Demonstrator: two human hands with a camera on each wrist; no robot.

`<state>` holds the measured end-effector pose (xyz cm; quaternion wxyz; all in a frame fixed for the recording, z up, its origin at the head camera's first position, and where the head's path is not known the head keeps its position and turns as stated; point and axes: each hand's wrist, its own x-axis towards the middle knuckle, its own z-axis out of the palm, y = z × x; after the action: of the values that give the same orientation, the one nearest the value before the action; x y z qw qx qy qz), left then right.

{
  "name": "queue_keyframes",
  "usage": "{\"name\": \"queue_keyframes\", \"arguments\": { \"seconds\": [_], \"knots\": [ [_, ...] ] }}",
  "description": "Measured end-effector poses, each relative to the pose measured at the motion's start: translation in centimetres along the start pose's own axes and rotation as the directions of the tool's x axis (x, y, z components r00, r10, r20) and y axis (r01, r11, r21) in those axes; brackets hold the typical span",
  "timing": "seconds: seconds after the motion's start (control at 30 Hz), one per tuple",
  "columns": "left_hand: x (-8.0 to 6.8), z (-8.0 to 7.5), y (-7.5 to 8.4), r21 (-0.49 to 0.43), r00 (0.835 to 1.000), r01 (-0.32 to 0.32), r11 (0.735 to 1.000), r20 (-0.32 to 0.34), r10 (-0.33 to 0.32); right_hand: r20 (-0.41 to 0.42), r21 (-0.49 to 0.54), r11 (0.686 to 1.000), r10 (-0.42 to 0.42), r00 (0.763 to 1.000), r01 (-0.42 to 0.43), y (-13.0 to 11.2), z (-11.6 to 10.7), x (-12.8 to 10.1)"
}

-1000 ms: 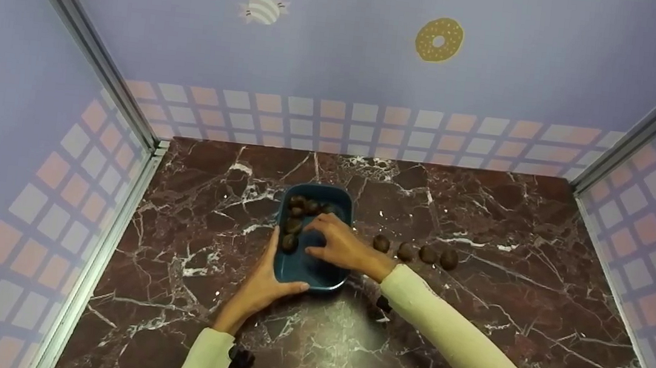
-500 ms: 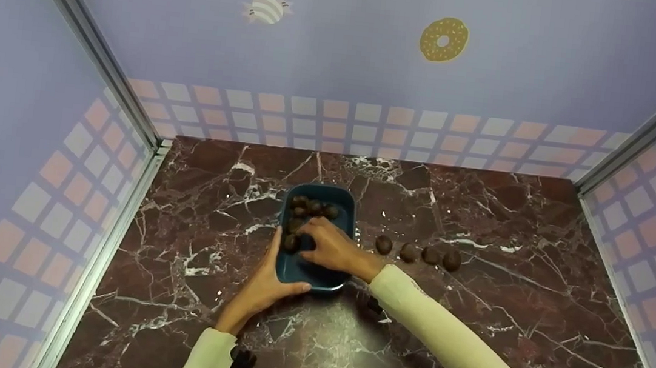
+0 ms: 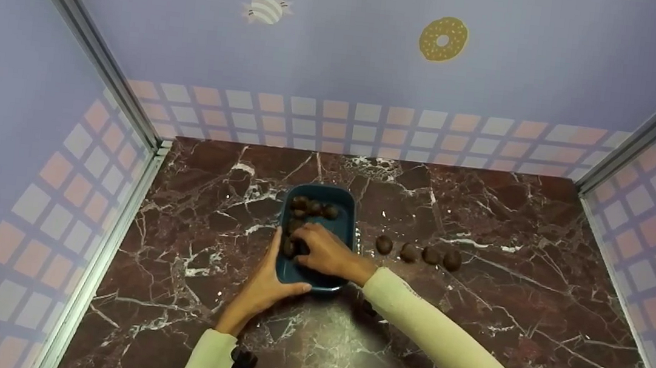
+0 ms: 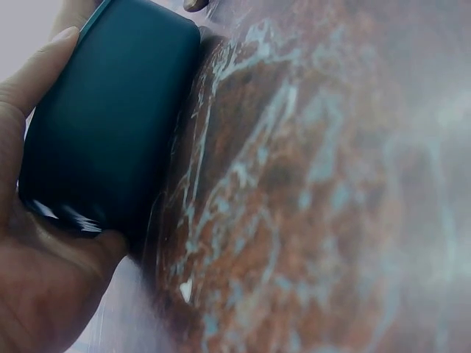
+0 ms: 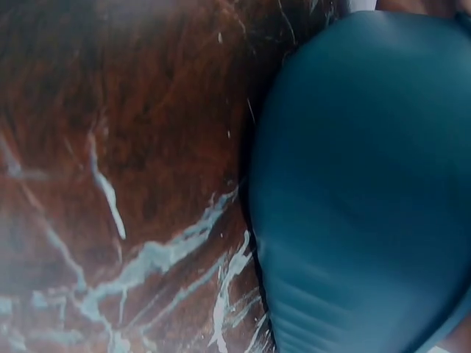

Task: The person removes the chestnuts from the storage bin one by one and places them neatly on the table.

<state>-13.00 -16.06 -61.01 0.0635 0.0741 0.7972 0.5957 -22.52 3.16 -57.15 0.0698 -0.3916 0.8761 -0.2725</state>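
A deep blue rectangular container lies on the marble surface in the head view, with several round brown nuts along its far end and left side. My left hand grips its near left corner, fingers along the left wall and thumb over the near end. The left wrist view shows that thumb and fingers against the outer wall. My right hand reaches inside from the right, finger and thumb tips around a brown nut by the left wall. The right wrist view shows mostly the container's outside.
Several more brown nuts lie in a row on the marble tabletop, right of the container. A patterned back wall and side walls close the space in.
My right hand has moved left and slightly nearer inside the container, to the nut by the left wall. The left hand keeps its place on the container.
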Motion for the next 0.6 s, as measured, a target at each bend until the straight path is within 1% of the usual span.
{"name": "queue_keyframes", "arguments": {
  "seconds": [0.17,0.3,0.47,0.6],
  "knots": [
    [0.0,0.0,0.0,-0.001,1.000,0.011,1.000,0.005,-0.011,-0.004,-0.009,1.000,-0.026,1.000,0.026,-0.2,0.5,0.0],
    [-0.1,0.0,0.1,-0.003,1.000,0.009,1.000,0.010,-0.009,-0.012,-0.036,0.999,-0.040,0.999,0.040,-0.3,0.8,0.1],
    [-0.1,0.0,0.2,-0.003,1.000,0.014,1.000,0.008,-0.014,-0.017,-0.068,0.997,-0.026,1.000,0.025,-0.5,1.1,0.1],
    [-0.1,0.0,0.2,-0.016,1.000,0.014,1.000,0.009,-0.014,-0.001,-0.077,0.997,0.007,1.000,-0.007,-0.9,0.9,-0.3]
  ]
}}
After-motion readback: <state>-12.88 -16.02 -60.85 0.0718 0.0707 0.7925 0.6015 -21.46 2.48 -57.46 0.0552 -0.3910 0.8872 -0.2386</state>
